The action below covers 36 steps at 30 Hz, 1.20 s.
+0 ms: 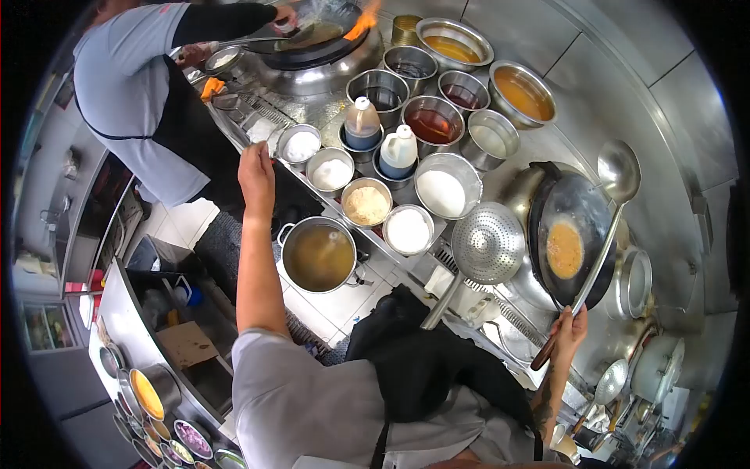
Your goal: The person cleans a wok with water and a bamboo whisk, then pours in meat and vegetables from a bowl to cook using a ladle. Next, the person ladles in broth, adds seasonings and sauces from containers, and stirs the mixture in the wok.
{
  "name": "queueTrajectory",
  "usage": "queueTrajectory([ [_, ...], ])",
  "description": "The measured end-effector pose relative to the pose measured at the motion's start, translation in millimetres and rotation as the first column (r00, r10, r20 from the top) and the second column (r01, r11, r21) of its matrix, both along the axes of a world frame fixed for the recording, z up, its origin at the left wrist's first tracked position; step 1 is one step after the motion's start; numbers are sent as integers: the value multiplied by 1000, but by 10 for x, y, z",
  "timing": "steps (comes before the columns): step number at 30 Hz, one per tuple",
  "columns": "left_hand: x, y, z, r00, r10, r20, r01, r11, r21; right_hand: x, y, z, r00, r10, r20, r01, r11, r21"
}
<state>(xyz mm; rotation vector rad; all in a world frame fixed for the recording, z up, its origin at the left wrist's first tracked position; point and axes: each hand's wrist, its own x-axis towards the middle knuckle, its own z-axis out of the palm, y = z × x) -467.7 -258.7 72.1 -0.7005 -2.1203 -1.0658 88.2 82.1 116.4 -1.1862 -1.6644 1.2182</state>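
My left hand (256, 176) is raised beside the steel pots of white powder (299, 145), its fingers pinched together; what they hold, if anything, cannot be made out. On the right, my right hand (569, 332) grips the long handle of a ladle (619, 172), whose empty bowl is above the wok's far rim. Below the ladle, a dark wok (587, 207) holds a small pool of yellowish-brown liquid (564, 248). A perforated strainer (489, 242) lies left of the wok.
Pots of sauces (431, 125), powders and two squeeze bottles (398, 148) crowd the counter. A pot of brownish liquid (319, 258) stands below them. At upper left a co-worker (133, 86) handles another wok near a flame (363, 19). Food bowls (146, 393) sit lower left.
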Motion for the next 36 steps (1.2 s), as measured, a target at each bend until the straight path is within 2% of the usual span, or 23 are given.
queueTrajectory([
  [3,43,-159,-182,996,-19,89,34,985,-170,-95,-35,129,998,53,33,-53,999,-5],
  [4,106,-159,-140,996,21,84,-8,988,-156,-123,-4,134,998,64,25,-64,998,7],
  [7,358,-51,38,961,22,275,-57,991,121,-123,7,139,998,59,15,-59,998,12],
  [8,393,-29,-65,950,-37,309,-26,979,200,-151,3,143,999,41,7,-41,999,6],
  [11,571,169,-271,899,-129,418,57,982,179,-232,-42,228,999,52,-16,-52,999,-2],
  [14,569,370,-574,912,-139,386,121,990,70,-294,-93,321,997,67,-34,-67,998,-5],
  [17,485,460,-656,940,-60,337,54,998,27,-343,-138,405,997,62,-40,-62,998,-10],
  [18,455,495,-669,947,-67,316,37,994,100,-340,-149,419,998,57,-37,-57,998,-16],
  [21,367,556,-697,947,-51,316,23,995,93,-269,-100,356,998,67,-14,-67,998,-10],
  [27,356,633,-773,947,-143,287,126,989,77,-345,-178,454,998,63,-30,-64,997,-31],
  [30,403,637,-711,949,-137,283,127,991,51,-416,-245,516,996,77,-46,-78,997,-30],
  [36,479,535,-609,928,-159,337,142,987,74,-580,-377,680,969,226,-102,-237,965,-113],
])
